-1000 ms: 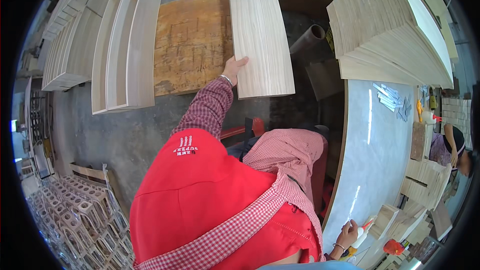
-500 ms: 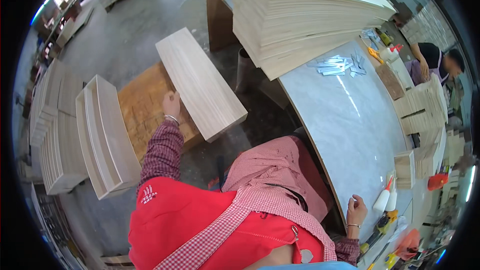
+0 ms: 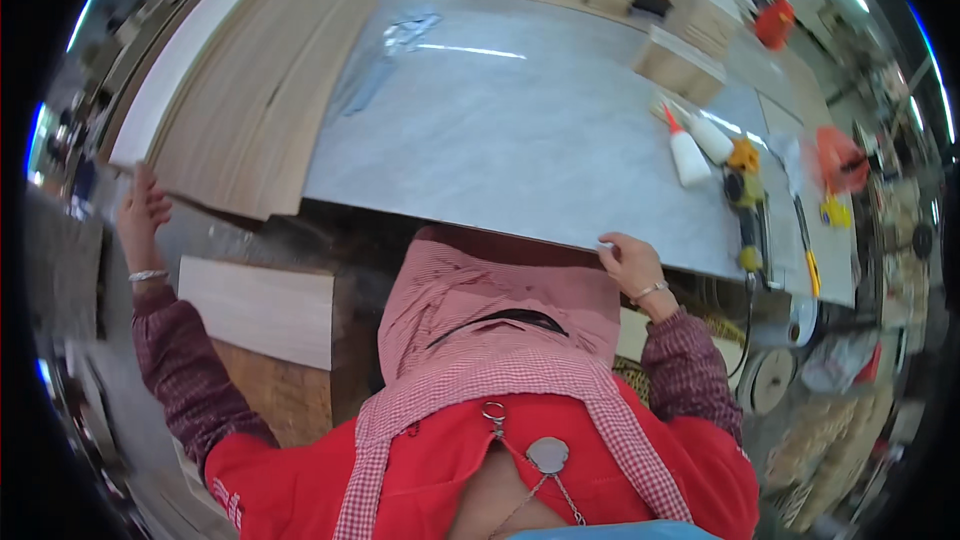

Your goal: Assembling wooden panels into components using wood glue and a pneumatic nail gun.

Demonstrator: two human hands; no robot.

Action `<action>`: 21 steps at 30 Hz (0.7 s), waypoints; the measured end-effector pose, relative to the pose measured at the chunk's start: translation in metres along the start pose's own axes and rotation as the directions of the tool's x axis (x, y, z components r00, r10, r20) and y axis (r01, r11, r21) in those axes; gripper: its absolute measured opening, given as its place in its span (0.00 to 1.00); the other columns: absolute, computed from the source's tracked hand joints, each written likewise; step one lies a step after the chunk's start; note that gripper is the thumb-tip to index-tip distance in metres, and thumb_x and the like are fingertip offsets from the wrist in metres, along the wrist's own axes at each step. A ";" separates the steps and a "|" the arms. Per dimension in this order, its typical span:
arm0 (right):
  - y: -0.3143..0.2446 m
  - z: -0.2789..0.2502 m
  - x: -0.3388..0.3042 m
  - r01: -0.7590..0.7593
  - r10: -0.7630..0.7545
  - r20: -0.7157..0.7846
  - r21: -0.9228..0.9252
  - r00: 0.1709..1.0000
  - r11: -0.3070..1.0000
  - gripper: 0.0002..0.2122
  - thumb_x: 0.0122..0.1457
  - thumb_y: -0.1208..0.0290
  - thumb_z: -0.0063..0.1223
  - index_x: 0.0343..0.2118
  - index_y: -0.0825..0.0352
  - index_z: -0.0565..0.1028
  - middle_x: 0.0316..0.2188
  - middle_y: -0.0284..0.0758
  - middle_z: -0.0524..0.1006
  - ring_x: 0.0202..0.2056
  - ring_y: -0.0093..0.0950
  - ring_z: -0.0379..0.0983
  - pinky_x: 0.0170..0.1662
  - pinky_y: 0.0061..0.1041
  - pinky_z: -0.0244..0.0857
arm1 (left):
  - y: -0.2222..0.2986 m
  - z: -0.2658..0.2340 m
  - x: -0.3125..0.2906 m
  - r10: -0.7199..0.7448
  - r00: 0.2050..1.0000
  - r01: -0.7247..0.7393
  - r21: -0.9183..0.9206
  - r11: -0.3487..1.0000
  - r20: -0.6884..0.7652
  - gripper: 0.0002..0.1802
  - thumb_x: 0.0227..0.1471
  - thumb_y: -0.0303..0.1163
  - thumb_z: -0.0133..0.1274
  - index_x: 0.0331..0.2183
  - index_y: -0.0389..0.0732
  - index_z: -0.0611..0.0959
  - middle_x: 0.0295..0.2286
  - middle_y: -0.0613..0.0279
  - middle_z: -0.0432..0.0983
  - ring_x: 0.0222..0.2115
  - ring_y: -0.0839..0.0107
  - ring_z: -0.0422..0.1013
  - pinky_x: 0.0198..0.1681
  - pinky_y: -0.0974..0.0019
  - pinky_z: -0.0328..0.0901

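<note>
At the far left, my left hand (image 3: 145, 215) reaches to the near corner of a tall stack of pale wooden boards (image 3: 265, 105). One finger stretches up against the corner and the others bend loosely, apart; no firm grip on a board shows. My right hand (image 3: 633, 265) is at the front edge of the grey-white worktable (image 3: 480, 160), fingers loosely bent, with nothing visible in them. Below my left arm, a pale wooden box-shaped piece (image 3: 258, 308) lies on a brown wooden block (image 3: 270, 390).
White glue bottles (image 3: 688, 155) with a red tip showing lie on the table's right, near a yellow-and-black power tool (image 3: 745, 210) and a yellow-handled cutter (image 3: 810, 255). Thin metallic strips (image 3: 375, 80) lie beside the boards. A small wooden box (image 3: 680, 65) stands farther back.
I have turned right to face the worktable. My left hand has left the box-shaped piece and come up to the board stack. My right hand is now at the table's front edge.
</note>
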State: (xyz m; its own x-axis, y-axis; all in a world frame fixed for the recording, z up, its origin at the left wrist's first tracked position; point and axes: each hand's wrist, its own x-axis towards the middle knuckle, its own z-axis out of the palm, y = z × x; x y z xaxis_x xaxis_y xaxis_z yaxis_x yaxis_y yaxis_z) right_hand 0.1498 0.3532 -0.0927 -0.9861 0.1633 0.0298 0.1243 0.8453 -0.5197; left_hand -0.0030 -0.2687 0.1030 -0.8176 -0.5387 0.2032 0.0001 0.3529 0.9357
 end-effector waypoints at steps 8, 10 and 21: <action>0.027 0.010 -0.011 -0.002 0.007 -0.047 0.109 0.999 0.994 0.11 0.51 0.65 0.55 0.36 0.62 0.79 0.19 0.31 0.76 0.20 0.29 0.70 0.27 0.25 0.63 | 0.020 -0.004 0.030 0.014 1.000 -0.010 0.173 0.985 -0.017 0.18 0.50 0.48 0.59 0.25 0.44 0.77 0.14 0.74 0.63 0.12 0.86 0.58 0.12 0.82 0.49; 0.034 0.004 -0.013 0.004 0.004 -0.064 0.122 0.998 0.993 0.11 0.51 0.66 0.55 0.36 0.62 0.79 0.20 0.31 0.76 0.20 0.29 0.69 0.27 0.25 0.63 | 0.021 -0.013 0.030 0.018 0.999 -0.010 0.211 0.977 -0.033 0.16 0.50 0.45 0.59 0.24 0.44 0.77 0.14 0.73 0.64 0.11 0.85 0.56 0.11 0.82 0.47; 0.051 -0.016 -0.048 -0.067 0.070 0.004 0.354 0.998 0.933 0.10 0.53 0.72 0.55 0.38 0.68 0.78 0.23 0.32 0.77 0.22 0.26 0.70 0.28 0.21 0.64 | 0.068 0.049 -0.035 -0.149 0.983 0.183 -0.451 0.874 0.109 0.04 0.48 0.30 0.57 0.26 0.41 0.79 0.17 0.69 0.69 0.15 0.80 0.62 0.16 0.79 0.55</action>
State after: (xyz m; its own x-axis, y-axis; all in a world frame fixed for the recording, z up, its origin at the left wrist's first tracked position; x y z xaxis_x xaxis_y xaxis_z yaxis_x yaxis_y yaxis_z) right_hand 0.2056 0.3966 -0.1066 -0.9754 0.2204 -0.0099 0.1429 0.5971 -0.7894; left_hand -0.0024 -0.1880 0.1452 -0.8664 -0.4986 0.0288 0.1105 -0.1352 0.9846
